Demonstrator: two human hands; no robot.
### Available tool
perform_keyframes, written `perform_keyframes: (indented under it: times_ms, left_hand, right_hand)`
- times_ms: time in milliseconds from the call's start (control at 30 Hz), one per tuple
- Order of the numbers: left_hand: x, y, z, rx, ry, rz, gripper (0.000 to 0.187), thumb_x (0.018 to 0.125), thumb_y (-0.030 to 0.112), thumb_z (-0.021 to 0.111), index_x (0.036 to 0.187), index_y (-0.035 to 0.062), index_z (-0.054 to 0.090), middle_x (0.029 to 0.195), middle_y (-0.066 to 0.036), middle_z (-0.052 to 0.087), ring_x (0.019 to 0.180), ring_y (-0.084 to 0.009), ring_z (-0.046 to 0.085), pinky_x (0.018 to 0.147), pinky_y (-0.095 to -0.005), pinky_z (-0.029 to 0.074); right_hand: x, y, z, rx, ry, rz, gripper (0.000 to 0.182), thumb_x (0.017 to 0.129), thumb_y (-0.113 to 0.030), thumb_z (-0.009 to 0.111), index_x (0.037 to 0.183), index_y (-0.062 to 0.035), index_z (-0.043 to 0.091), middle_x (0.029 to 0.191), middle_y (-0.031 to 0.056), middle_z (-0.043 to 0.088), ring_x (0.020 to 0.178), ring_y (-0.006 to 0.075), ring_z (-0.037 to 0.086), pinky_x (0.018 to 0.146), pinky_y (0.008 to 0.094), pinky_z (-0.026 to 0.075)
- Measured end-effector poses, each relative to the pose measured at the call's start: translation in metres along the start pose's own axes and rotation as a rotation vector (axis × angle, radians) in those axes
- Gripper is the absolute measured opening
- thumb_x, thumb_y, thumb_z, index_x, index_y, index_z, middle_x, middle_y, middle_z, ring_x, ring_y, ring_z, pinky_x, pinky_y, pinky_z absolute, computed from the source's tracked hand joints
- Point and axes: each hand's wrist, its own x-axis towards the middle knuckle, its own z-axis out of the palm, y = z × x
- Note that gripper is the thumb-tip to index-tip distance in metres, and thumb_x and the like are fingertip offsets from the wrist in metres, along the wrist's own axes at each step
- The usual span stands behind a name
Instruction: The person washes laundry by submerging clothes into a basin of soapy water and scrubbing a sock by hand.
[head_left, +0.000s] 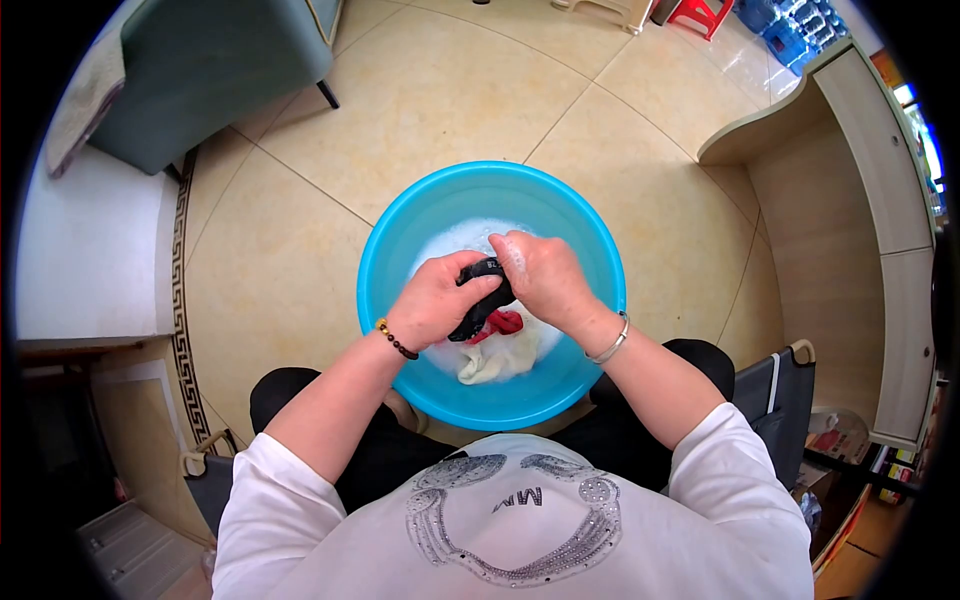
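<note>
Over a round blue basin (490, 415), both of my hands grip a black cloth item (478, 312) with small white marks on it. My left hand (437, 298) has its fingers wrapped round the item's left side, thumb on top. On the other side, my right hand (545, 278) is closed on its upper end, with foam on the thumb. Beneath them in the foamy water (470, 235) lie a red cloth (506, 322) and a cream-white cloth (485, 365).
A grey-green chair (220, 75) stands at the upper left. On the right is a pale wooden cabinet (830, 190). Farther off are a red stool (702, 14) and blue water bottles (795, 40). Tiled floor (300, 240) surrounds the basin.
</note>
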Motion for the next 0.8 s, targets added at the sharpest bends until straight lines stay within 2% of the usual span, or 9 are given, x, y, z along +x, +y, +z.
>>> perform_keyframes:
  times_ms: [233, 433, 500, 600, 633, 700, 733, 767, 800]
  left_hand:
    - [-0.002, -0.003, 0.004, 0.192, -0.003, 0.046, 0.02, 0.089, 0.019, 0.056, 0.097, 0.0023, 0.064, 0.071, 0.001, 0.06, 0.065, -0.0056, 0.051, 0.057, -0.0251, 0.043]
    - [-0.002, -0.008, 0.008, 0.447, 0.051, 0.253, 0.017, 0.085, 0.018, 0.056, 0.088, 0.0017, 0.06, 0.07, -0.016, 0.059, 0.06, -0.0261, 0.055, 0.058, -0.0351, 0.044]
    - [0.001, -0.015, 0.011, 0.722, 0.114, 0.398, 0.016, 0.084, 0.018, 0.056, 0.087, 0.0017, 0.058, 0.074, -0.023, 0.058, 0.061, -0.0337, 0.053, 0.059, -0.037, 0.045]
    - [-0.001, -0.009, 0.016, 0.777, 0.143, 0.396, 0.017, 0.085, 0.02, 0.055, 0.088, 0.0031, 0.057, 0.067, -0.02, 0.058, 0.065, -0.0378, 0.056, 0.062, -0.0409, 0.045]
    - [0.0, -0.009, 0.015, 0.775, 0.144, 0.396, 0.017, 0.085, 0.02, 0.055, 0.088, 0.0031, 0.057, 0.067, -0.02, 0.058, 0.065, -0.0378, 0.056, 0.062, -0.0409, 0.045]
    - [0.005, -0.012, 0.011, 0.325, 0.125, 0.309, 0.018, 0.088, 0.02, 0.053, 0.095, 0.0044, 0.058, 0.07, -0.018, 0.059, 0.062, -0.032, 0.056, 0.062, -0.0386, 0.046]
    - [0.005, -0.013, 0.008, 0.173, 0.12, 0.316, 0.019, 0.09, 0.02, 0.051, 0.098, 0.0043, 0.059, 0.074, -0.009, 0.061, 0.06, -0.0172, 0.055, 0.059, -0.0309, 0.046]
    - [0.005, -0.013, 0.002, 0.173, 0.12, 0.32, 0.019, 0.09, 0.02, 0.051, 0.098, 0.0043, 0.059, 0.074, -0.009, 0.061, 0.06, -0.0172, 0.055, 0.059, -0.0309, 0.046]
    - [0.005, -0.011, -0.006, -0.015, 0.05, 0.14, 0.022, 0.091, 0.018, 0.052, 0.105, 0.0029, 0.058, 0.083, -0.004, 0.061, 0.07, -0.0116, 0.055, 0.064, -0.0271, 0.046]
  right_hand:
    - [-0.004, -0.005, -0.001, 0.136, 0.009, 0.054, 0.039, 0.09, -0.03, 0.05, 0.059, -0.0065, 0.058, 0.058, 0.0138, 0.058, 0.053, 0.0337, 0.056, 0.048, 0.0426, 0.044]
    - [-0.005, -0.006, 0.001, 0.033, 0.001, 0.003, 0.04, 0.09, -0.029, 0.049, 0.059, -0.0061, 0.059, 0.057, 0.0147, 0.058, 0.051, 0.0341, 0.056, 0.048, 0.0417, 0.045]
    - [-0.004, -0.005, 0.001, -0.075, -0.081, 0.018, 0.04, 0.09, -0.029, 0.048, 0.06, -0.0048, 0.059, 0.059, 0.0156, 0.059, 0.055, 0.035, 0.057, 0.05, 0.0422, 0.046]
    - [0.001, 0.001, 0.001, 0.153, -0.152, 0.202, 0.04, 0.091, -0.033, 0.047, 0.068, -0.0028, 0.061, 0.063, 0.0173, 0.06, 0.058, 0.0305, 0.059, 0.054, 0.0388, 0.047]
    - [0.006, 0.002, -0.003, 0.152, -0.154, 0.202, 0.04, 0.091, -0.033, 0.047, 0.068, -0.0028, 0.061, 0.063, 0.0173, 0.06, 0.058, 0.0305, 0.059, 0.054, 0.0388, 0.047]
    - [0.015, 0.007, -0.018, 0.496, -0.255, 0.492, 0.044, 0.09, -0.041, 0.049, 0.077, -0.0013, 0.061, 0.067, 0.015, 0.06, 0.062, 0.022, 0.057, 0.057, 0.0339, 0.046]
    - [0.017, 0.011, -0.025, 0.656, -0.286, 0.625, 0.039, 0.086, -0.041, 0.057, 0.085, -0.0021, 0.061, 0.073, 0.007, 0.06, 0.065, 0.0127, 0.052, 0.057, 0.0277, 0.043]
    - [0.017, 0.014, -0.032, 0.653, -0.283, 0.622, 0.039, 0.086, -0.041, 0.057, 0.085, -0.0021, 0.061, 0.073, 0.007, 0.06, 0.065, 0.0127, 0.052, 0.057, 0.0277, 0.043]
    - [0.017, 0.017, -0.04, 0.707, -0.311, 0.604, 0.032, 0.086, -0.036, 0.059, 0.087, -0.0044, 0.061, 0.073, 0.001, 0.058, 0.064, 0.0084, 0.05, 0.054, 0.0232, 0.04]
